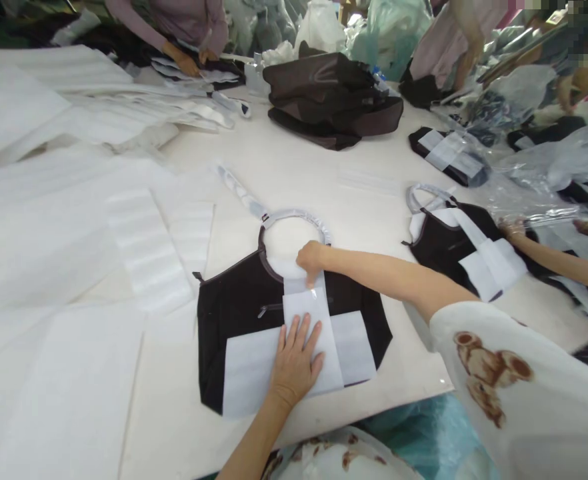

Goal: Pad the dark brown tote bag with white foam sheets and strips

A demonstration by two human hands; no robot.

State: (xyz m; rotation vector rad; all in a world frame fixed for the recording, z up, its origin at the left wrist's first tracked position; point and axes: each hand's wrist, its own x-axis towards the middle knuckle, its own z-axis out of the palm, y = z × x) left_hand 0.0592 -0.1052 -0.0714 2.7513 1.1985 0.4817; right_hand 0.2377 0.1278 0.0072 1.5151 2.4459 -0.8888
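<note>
A dark brown handbag (214, 333) lies flat in front of me, with white foam sheets (254, 360) laid across its lower part and up its middle. Its round handle (294, 215) is partly wrapped in pale film, and a wrapped strap (239, 190) trails off to the upper left. My left hand (297, 363) rests flat on the upright foam strip, fingers spread. Just inside the handle, my right hand (313, 260) is closed and points down at the strip's top, where a small shiny patch shows. Whatever its fingers hold is hidden.
Large white foam sheets (64, 233) cover the left of the table (174, 413). A pile of brown bags (329, 97) sits at the back. Another foam-wrapped bag (454, 240) lies at right beside a co-worker's hands (514, 230) and clear plastic (549, 160). Other people work at the far side.
</note>
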